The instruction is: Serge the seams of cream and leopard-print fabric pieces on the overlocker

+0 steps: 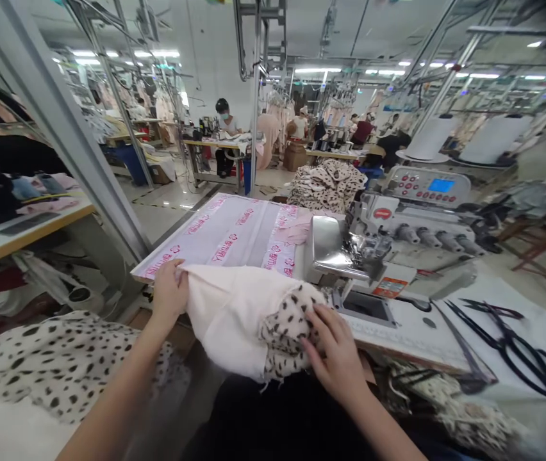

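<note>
Your left hand point(170, 291) pinches the cream cloth's point(227, 307) far edge, centre frame, likely to keep it taut | your right hand point(333, 352) lies flat, fingers spread, on the spotted piece point(289, 330) folded over it, pinning it | sewing machine point(398, 237) right of centre | scissors point(513, 342) lower right | spotted pile point(47, 362) lower left.

The cloth point(234, 314) is cream with a black-spotted part. The sewing machine point(412, 224) is off-white with red buttons and a blue screen. The scissors point(508, 342) are black.
</note>
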A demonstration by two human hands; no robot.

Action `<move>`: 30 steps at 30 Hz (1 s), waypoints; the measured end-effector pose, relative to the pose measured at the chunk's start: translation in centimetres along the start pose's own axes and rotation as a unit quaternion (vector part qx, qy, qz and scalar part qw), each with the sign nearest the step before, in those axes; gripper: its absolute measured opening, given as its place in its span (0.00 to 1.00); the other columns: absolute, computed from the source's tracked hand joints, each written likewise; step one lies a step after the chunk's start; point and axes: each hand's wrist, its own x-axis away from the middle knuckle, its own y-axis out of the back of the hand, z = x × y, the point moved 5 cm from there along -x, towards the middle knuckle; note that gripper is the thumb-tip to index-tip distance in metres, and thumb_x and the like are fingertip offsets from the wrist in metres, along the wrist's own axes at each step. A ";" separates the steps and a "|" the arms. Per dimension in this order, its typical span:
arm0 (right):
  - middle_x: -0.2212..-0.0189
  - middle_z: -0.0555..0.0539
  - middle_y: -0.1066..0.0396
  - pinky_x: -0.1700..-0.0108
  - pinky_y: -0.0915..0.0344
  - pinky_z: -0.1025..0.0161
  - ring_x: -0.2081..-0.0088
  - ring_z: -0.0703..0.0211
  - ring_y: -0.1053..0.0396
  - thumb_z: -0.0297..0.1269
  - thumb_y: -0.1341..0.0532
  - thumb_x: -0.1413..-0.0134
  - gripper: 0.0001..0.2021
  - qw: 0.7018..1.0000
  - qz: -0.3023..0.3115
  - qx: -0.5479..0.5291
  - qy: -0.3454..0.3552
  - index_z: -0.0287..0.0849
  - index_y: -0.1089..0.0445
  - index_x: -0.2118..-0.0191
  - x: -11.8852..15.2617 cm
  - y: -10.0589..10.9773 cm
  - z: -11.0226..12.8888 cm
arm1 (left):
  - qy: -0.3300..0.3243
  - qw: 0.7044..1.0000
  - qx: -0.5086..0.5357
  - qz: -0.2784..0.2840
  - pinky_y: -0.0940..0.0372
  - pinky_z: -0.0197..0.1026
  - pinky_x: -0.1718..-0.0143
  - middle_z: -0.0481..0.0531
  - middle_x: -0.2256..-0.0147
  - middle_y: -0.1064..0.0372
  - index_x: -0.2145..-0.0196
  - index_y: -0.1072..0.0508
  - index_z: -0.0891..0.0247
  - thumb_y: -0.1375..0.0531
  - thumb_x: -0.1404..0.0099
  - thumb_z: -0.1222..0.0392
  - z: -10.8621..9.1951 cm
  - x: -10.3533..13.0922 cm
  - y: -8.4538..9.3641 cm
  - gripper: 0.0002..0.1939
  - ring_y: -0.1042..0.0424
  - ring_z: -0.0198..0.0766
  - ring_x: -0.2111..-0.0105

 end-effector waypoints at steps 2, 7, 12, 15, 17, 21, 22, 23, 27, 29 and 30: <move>0.44 0.36 0.45 0.45 0.47 0.44 0.42 0.42 0.51 0.42 0.44 0.48 0.29 0.998 0.050 0.031 -0.010 0.36 0.49 0.41 0.6 -1.1 0.3 | -0.047 0.998 0.007 0.034 0.47 0.50 0.48 0.59 0.55 0.37 0.57 0.34 0.65 0.51 0.43 0.63 -0.9 0.1 -0.5 0.16 0.41 0.47 0.51; 0.45 0.37 0.42 0.46 0.47 0.44 0.44 0.42 0.49 0.38 0.45 0.48 0.28 0.994 0.064 0.071 -0.051 0.33 0.47 0.42 0.0 -3.0 -0.8 | -0.113 0.978 0.040 0.170 0.44 0.46 0.50 0.54 0.60 0.31 0.65 0.28 0.62 0.48 0.45 0.58 -2.7 0.2 -2.6 0.13 0.36 0.43 0.56; 0.52 0.40 0.33 0.47 0.46 0.44 0.47 0.45 0.44 0.26 0.48 0.53 0.21 0.994 0.062 -0.027 -0.088 0.38 0.34 0.51 -1.5 -2.2 -1.3 | -0.047 0.981 0.060 0.179 0.38 0.40 0.61 0.52 0.67 0.29 0.68 0.28 0.63 0.48 0.44 0.54 -1.2 -0.5 -2.2 0.13 0.32 0.40 0.65; 0.61 0.42 0.28 0.49 0.44 0.48 0.51 0.46 0.39 0.31 0.47 0.52 0.13 0.947 0.114 -0.243 -0.178 0.40 0.28 0.63 -2.6 1.0 -1.9 | 0.001 0.990 0.080 0.118 0.38 0.36 0.69 0.51 0.71 0.30 0.66 0.30 0.64 0.48 0.43 0.52 -0.3 -1.3 1.2 0.14 0.33 0.37 0.71; 0.68 0.43 0.28 0.57 0.37 0.52 0.61 0.48 0.33 0.41 0.44 0.53 0.11 0.861 0.196 -0.402 -0.241 0.41 0.28 0.69 -3.3 3.3 -2.1 | 0.019 0.992 0.103 0.071 0.39 0.34 0.72 0.50 0.71 0.31 0.64 0.31 0.65 0.48 0.42 0.50 -0.4 -1.9 4.2 0.16 0.35 0.35 0.73; 0.74 0.46 0.29 0.72 0.36 0.61 0.72 0.53 0.31 0.54 0.43 0.57 0.20 0.776 0.215 -0.501 -0.317 0.41 0.30 0.65 -6.0 5.6 -4.0 | 0.017 0.997 0.077 -0.003 0.41 0.33 0.73 0.49 0.69 0.32 0.60 0.32 0.64 0.48 0.41 0.50 -1.8 -3.6 7.5 0.17 0.37 0.33 0.73; 0.73 0.46 0.29 0.70 0.36 0.60 0.72 0.54 0.31 0.53 0.44 0.56 0.20 0.791 0.206 -0.479 -0.321 0.42 0.31 0.64 -6.7 5.1 -4.7 | 0.011 0.999 0.050 -0.006 0.41 0.34 0.71 0.49 0.69 0.31 0.60 0.31 0.64 0.48 0.41 0.50 -2.1 -4.0 7.4 0.17 0.36 0.34 0.73; 0.73 0.47 0.29 0.68 0.35 0.59 0.70 0.54 0.32 0.51 0.45 0.53 0.18 0.829 0.194 -0.424 -0.310 0.42 0.32 0.63 -7.3 4.3 -5.3 | 0.004 1.000 0.023 0.003 0.41 0.35 0.70 0.49 0.70 0.31 0.62 0.30 0.63 0.47 0.41 0.51 -2.2 -4.5 6.7 0.16 0.35 0.35 0.72; 0.65 0.41 0.31 0.58 0.38 0.50 0.61 0.47 0.35 0.39 0.48 0.48 0.13 0.965 0.129 -0.135 -0.184 0.40 0.33 0.60 -7.7 0.5 -5.3 | -0.011 0.996 -0.010 0.093 0.40 0.37 0.67 0.50 0.71 0.29 0.68 0.28 0.63 0.46 0.44 0.52 -0.8 -5.5 2.3 0.13 0.32 0.39 0.70; 0.56 0.37 0.35 0.51 0.42 0.48 0.53 0.44 0.39 0.37 0.48 0.47 0.15 0.985 0.074 -0.084 -0.129 0.38 0.36 0.55 -6.4 -1.0 -4.2 | -0.008 0.993 -0.014 0.120 0.39 0.37 0.65 0.51 0.69 0.28 0.68 0.28 0.63 0.47 0.44 0.51 0.6 -5.5 0.5 0.14 0.31 0.40 0.68; 0.53 0.37 0.37 0.50 0.43 0.48 0.51 0.44 0.41 0.37 0.48 0.46 0.16 0.990 0.056 -0.069 -0.109 0.38 0.37 0.52 -5.6 -1.6 -3.6 | -0.004 0.992 -0.016 0.125 0.39 0.37 0.64 0.52 0.68 0.28 0.67 0.28 0.63 0.47 0.44 0.51 1.3 -5.4 -0.1 0.15 0.31 0.41 0.67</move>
